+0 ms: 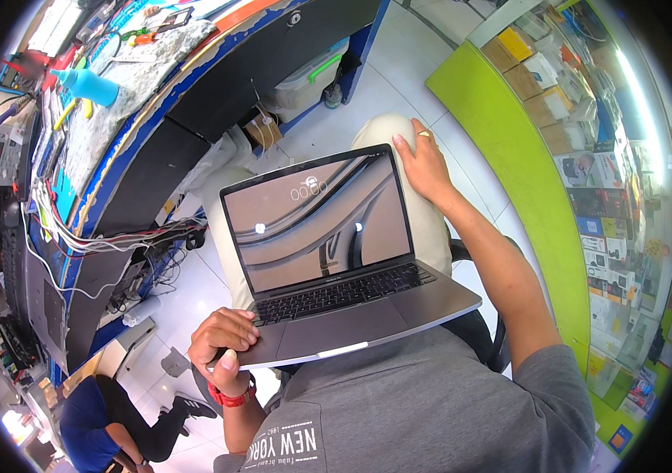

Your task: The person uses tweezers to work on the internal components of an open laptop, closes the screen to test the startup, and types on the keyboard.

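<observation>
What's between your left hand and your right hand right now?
The open laptop, in the head view: the left hand holds its front left corner, the right hand rests on the right knee beside its screen.

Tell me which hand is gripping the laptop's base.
The left hand, above the red wristband: it grips the laptop at its front-left corner, whereas the right hand rests on the right knee.

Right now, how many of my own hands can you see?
2. Your left hand holds the laptop at its left front corner; your right hand rests on your right knee, beside the screen. Neither is fully hidden.
</observation>
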A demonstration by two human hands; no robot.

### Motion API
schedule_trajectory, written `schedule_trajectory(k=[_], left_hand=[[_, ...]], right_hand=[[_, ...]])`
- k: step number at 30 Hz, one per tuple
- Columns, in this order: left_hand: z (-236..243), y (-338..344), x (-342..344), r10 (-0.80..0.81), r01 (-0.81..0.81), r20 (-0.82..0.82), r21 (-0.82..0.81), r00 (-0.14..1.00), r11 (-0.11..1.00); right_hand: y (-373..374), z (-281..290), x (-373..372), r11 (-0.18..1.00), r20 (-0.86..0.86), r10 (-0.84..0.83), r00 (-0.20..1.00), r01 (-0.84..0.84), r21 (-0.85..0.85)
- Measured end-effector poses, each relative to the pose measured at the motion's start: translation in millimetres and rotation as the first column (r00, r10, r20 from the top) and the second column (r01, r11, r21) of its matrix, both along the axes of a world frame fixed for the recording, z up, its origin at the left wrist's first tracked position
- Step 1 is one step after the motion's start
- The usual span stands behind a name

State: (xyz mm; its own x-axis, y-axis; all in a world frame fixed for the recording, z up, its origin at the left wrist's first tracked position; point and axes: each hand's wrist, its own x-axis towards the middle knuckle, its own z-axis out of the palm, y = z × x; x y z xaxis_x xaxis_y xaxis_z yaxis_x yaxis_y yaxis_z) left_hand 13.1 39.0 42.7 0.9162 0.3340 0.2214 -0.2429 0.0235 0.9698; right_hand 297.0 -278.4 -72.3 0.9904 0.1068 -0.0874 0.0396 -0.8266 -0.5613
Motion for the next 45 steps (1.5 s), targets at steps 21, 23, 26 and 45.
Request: schedule_trajectory(k=[21, 23, 26, 45], left_hand=[[-0.1, -1.3, -0.5, 0.016, -0.017, -0.010, -0.010, 1.000, 1.000], [2.0, -1.3, 1.0, -0.003, 0.003, -0.005, 0.012, 1.000, 1.000], [1.0, -0.8, 0.8, 0.000, 0.000, -0.004, 0.010, 1.000, 1.000], [-0.6, -1.9, -2.6, 0.020, -0.021, -0.016, -0.019, 1.000, 1.000]], right_hand=[[15.6, 112.8, -75.4, 0.514, -0.448, 0.848, 0.282, -0.639, 0.572], [17.6, 115.2, -73.7, 0.549, -0.470, 0.830, 0.302, -0.594, 0.588], [23.1, 113.3, -75.6, 0.510, -0.490, 0.849, 0.199, -0.553, 0.659], [4.5, 101.2, -58.2, 0.409, -0.509, 0.860, -0.032, -0.551, 0.727]])
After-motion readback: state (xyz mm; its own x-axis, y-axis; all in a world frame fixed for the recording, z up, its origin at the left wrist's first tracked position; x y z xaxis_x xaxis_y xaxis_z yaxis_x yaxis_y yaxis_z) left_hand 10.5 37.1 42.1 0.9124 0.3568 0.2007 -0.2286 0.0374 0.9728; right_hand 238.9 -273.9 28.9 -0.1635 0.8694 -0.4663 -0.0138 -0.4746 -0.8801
